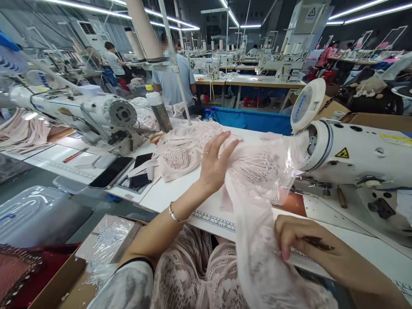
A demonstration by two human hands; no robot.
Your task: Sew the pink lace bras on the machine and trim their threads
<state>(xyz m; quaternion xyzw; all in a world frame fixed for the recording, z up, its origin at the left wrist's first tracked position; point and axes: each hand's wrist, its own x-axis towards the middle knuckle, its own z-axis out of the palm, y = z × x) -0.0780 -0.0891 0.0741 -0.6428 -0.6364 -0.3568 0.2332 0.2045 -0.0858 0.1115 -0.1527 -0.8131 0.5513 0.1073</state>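
A pale pink lace bra (257,171) stretches from the table by the right sewing machine down over the front edge towards my lap. My left hand (214,165) touches the bra's left edge with its fingers spread. Lower right, my right hand (298,238) has its fingers curled onto the fabric, and a small dark pointed tool (318,243) shows against that hand; its kind is unclear. Another lace bra (178,161) lies left of my left hand. More lace pieces (209,277) cover my lap.
One sewing machine (360,150) stands at the right, another (77,113) at the left. A spray can (159,111) and thread cones (146,30) are behind the table. A phone (111,171) lies left. Below is a cardboard box (54,279). A co-worker (175,77) sits ahead.
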